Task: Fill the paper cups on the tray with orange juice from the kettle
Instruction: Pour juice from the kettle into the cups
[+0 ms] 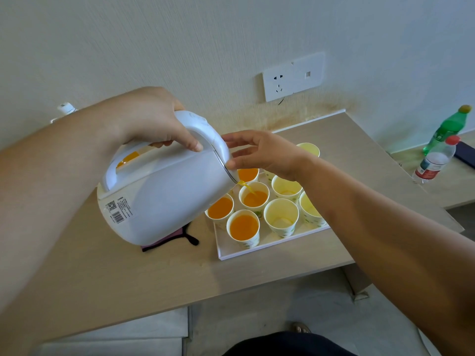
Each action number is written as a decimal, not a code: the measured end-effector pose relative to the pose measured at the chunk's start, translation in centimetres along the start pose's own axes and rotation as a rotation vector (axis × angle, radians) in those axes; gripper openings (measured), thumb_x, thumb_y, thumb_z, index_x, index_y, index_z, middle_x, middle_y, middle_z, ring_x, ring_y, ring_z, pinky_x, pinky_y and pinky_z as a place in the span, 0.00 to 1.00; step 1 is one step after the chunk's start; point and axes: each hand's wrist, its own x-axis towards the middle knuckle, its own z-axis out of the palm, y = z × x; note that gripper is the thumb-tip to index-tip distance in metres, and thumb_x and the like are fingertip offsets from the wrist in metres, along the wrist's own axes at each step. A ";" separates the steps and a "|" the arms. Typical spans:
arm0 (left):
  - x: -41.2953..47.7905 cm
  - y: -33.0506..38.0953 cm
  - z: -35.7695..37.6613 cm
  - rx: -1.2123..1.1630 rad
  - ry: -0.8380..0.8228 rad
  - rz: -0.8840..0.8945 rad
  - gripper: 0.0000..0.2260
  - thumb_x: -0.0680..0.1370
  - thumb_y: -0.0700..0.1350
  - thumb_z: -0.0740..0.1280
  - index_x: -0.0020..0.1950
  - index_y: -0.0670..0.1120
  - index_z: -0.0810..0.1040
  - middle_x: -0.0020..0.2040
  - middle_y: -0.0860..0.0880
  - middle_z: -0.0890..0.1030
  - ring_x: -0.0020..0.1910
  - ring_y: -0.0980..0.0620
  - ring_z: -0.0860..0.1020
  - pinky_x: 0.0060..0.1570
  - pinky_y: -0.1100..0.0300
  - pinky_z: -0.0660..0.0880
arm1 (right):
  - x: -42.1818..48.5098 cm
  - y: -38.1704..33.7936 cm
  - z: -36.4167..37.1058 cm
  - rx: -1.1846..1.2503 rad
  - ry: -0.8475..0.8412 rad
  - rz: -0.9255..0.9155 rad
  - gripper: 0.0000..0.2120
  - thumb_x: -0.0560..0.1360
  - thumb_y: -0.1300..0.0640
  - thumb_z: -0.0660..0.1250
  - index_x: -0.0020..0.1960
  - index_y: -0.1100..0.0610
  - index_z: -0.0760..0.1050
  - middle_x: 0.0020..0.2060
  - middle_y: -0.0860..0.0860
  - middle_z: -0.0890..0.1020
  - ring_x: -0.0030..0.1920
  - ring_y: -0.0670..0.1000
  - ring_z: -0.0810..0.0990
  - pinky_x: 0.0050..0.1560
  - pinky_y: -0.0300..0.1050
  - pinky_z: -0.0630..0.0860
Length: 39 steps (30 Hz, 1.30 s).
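Currently: pouring step, roughly half done.

- The tray (pixel 257 251) sits on the table (pixel 128 273), its front rim below both sets of fingers.
- In the front row stand a full cup (pixel 244 227) and, to its right under the right wrist, an empty cup (pixel 281 215).
- Behind these, a thin stream of juice (pixel 247 187) drops into the middle cup (pixel 254 197), just below the right thumb. This cup is only part filled.
- Two more cups beside it hold juice. Three more stand empty right of the fingers, and one is mostly hidden.
- The kettle (pixel 174 194) is tilted, spout down toward the tray, above a pink pad (pixel 167 241).
- The left hand (pixel 154 119) is curled firmly round the handle.
- The right hand (pixel 262 152) has fingers nearly straight, tips resting on the lid edge near the spout. It grasps nothing.
- Beyond the fingers are a wall socket (pixel 282 80) and, far right, two bottles (pixel 437 155).

Judgement on the next move: level the kettle before the middle cup brims, then shift the spout right to the empty cups. Keep the lid steadied and the stream thin.
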 end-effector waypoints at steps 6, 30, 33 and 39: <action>-0.1 0.2 0.0 0.011 0.003 -0.006 0.16 0.66 0.54 0.76 0.42 0.43 0.80 0.31 0.46 0.79 0.30 0.48 0.75 0.33 0.59 0.67 | 0.1 0.2 -0.2 -0.009 0.002 0.007 0.27 0.69 0.58 0.75 0.67 0.51 0.73 0.60 0.50 0.79 0.54 0.45 0.81 0.63 0.48 0.74; 0.0 0.5 -0.3 0.038 0.023 0.003 0.15 0.66 0.53 0.76 0.40 0.43 0.80 0.32 0.46 0.80 0.30 0.49 0.76 0.34 0.59 0.68 | 0.4 0.4 -0.3 0.053 0.018 0.000 0.28 0.70 0.60 0.74 0.68 0.51 0.73 0.60 0.50 0.79 0.58 0.48 0.80 0.64 0.50 0.74; 0.0 0.4 -0.3 0.030 0.034 0.001 0.15 0.66 0.53 0.77 0.40 0.43 0.80 0.32 0.46 0.80 0.30 0.49 0.76 0.35 0.59 0.70 | 0.6 0.4 -0.2 0.059 0.015 0.004 0.28 0.69 0.60 0.75 0.68 0.51 0.73 0.61 0.51 0.79 0.59 0.49 0.79 0.65 0.53 0.73; -0.2 0.2 -0.1 0.022 0.030 -0.004 0.15 0.66 0.53 0.77 0.43 0.43 0.81 0.33 0.45 0.80 0.31 0.47 0.77 0.37 0.58 0.71 | 0.6 0.4 0.1 0.086 0.005 0.004 0.28 0.70 0.62 0.74 0.68 0.53 0.72 0.61 0.52 0.79 0.59 0.49 0.79 0.65 0.52 0.73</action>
